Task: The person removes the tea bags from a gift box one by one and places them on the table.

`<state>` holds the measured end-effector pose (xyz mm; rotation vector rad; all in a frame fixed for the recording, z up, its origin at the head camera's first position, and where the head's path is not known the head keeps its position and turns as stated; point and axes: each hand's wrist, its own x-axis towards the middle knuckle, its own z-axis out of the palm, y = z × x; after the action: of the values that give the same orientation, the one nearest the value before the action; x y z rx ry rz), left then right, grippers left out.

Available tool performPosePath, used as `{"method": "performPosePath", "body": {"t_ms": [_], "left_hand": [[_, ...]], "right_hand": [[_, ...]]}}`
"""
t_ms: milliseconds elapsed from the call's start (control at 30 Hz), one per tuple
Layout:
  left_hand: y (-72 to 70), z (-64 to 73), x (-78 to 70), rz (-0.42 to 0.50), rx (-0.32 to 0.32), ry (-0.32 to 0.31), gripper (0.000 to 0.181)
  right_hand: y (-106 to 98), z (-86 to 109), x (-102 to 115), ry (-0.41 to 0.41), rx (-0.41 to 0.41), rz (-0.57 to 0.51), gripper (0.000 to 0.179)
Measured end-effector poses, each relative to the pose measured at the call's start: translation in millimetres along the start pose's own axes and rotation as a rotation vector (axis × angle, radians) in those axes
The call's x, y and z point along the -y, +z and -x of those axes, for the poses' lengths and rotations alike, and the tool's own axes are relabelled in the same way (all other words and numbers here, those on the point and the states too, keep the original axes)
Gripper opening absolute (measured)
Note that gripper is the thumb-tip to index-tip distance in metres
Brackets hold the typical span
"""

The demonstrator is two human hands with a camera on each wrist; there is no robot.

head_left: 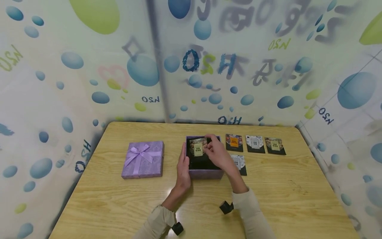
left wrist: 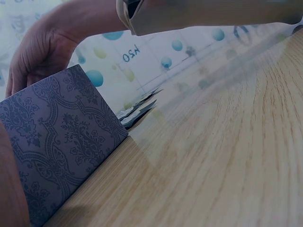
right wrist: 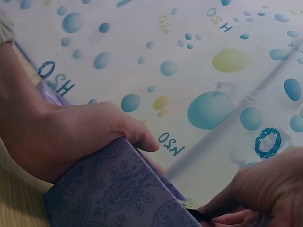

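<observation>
A purple patterned gift box (head_left: pixel 206 174) with a black inside stands without its lid in the middle of the table. My left hand (head_left: pixel 182 171) lies along the box's left wall, fingers stretched along the side and over the rim, as the right wrist view also shows (right wrist: pixel 90 135). Over the box's opening, my right hand (head_left: pixel 219 155) pinches a small printed packet (head_left: pixel 198 149) with a pale yellow label, at its right edge. In the right wrist view only a dark edge of this packet (right wrist: pixel 195 213) shows by the fingers. The left wrist view hides the packet behind the box wall (left wrist: pixel 66 132).
The purple lid (head_left: pixel 143 167) with a ribbon bow lies on the left. Right of the box lie an orange-labelled packet (head_left: pixel 234 142), a white-labelled packet (head_left: pixel 255 143), a yellow-labelled packet (head_left: pixel 275 145) and, nearer, another white-labelled packet (head_left: pixel 242 167). A printed wall (head_left: pixel 191 89) stands behind the table.
</observation>
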<state>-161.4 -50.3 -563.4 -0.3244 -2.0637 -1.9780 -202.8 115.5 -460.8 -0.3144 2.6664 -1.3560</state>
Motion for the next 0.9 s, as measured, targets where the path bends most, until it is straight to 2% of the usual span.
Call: {"method": "performPosePath", "body": {"t_ms": [467,667,900], "left_hand": [[0.0,-1.1,-0.5,0.024,0.001,0.012,0.057],[1.0,-1.4,-1.8,0.030,-0.007,-0.014,0.056],[0.5,-1.3,0.5,0.029,-0.001,0.014,0.056]], "right_hand": [[-13.7,3.2,-6.7,-0.072,-0.023,-0.044,0.050],[-24.3,5.3,-10.4,-0.077,-0.011,-0.087,0.049],[-32.7,9.8,-17.7,-0.076,-0.011,-0.140,0.049]]}}
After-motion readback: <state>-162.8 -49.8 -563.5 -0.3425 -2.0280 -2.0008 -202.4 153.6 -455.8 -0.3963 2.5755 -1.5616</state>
